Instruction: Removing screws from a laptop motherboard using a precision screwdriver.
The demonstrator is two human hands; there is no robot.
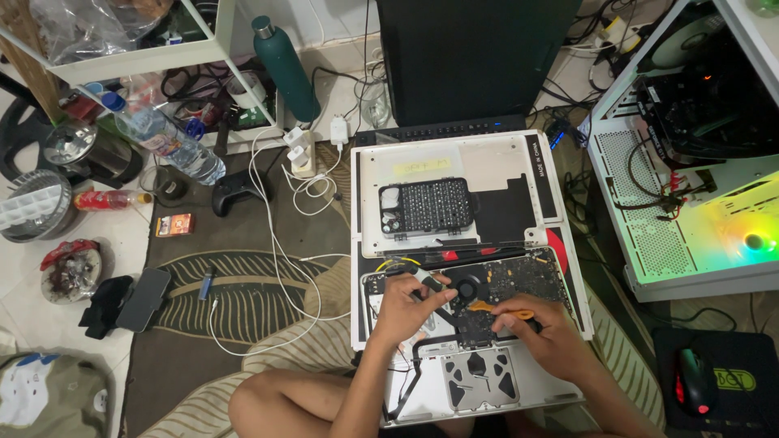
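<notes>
I see a cluttered floor with a patterned rug (243, 300). My left hand (406, 308) pinches a small part over the opened laptop (479, 324); my right hand (540, 328) grips an orange tool (499, 308) on its board.

There is a single view, from a camera worn on the person's head, so no second view shares any of the scene. It looks steeply down and slightly forward over the person's folded legs at the opened laptop (471, 324) lying on the floor, close enough that both forearms enter from the bottom edge. The laptop sits just right of centre (its far edge points to the top of the frame). The field is wide: it takes in a white shelf (162, 57) at the upper left and a lit computer case (690, 162) at the right.
</notes>
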